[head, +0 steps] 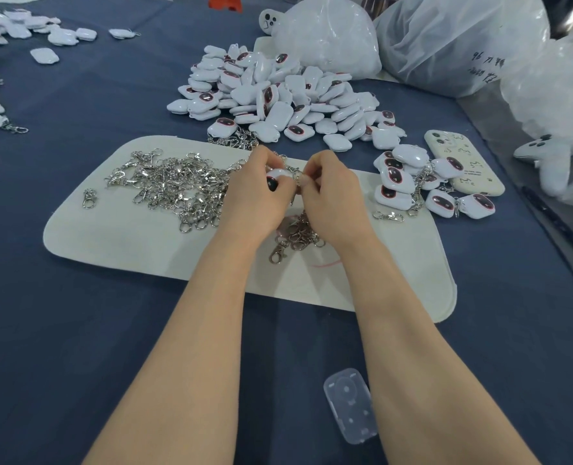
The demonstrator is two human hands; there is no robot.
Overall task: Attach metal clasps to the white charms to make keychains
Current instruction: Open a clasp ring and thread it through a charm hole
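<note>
White charms with dark, red-rimmed ovals; silver clasps on a cream mat; navy tabletop; cream phone case, black doodles.

Brightness: bright and even, with a cool white cast over the whole frame.
Light source: overhead and diffuse, judging by shadows that fall straight beneath things.
Shadows: soft and faint; a thin dark rim under the forearms at lower centre and under the charm pile at upper centre.
Glare: small highlights on the glossy charms and on the metal clasps at centre left; the plastic bags at upper right shine almost to pure white.
Distortion: wide-angle bend; the edges of the pale mat curve and the forearms swell towards the bottom edge.
Sharpness: centre fairly crisp; upper left and right corners smeared and soft.
</note>
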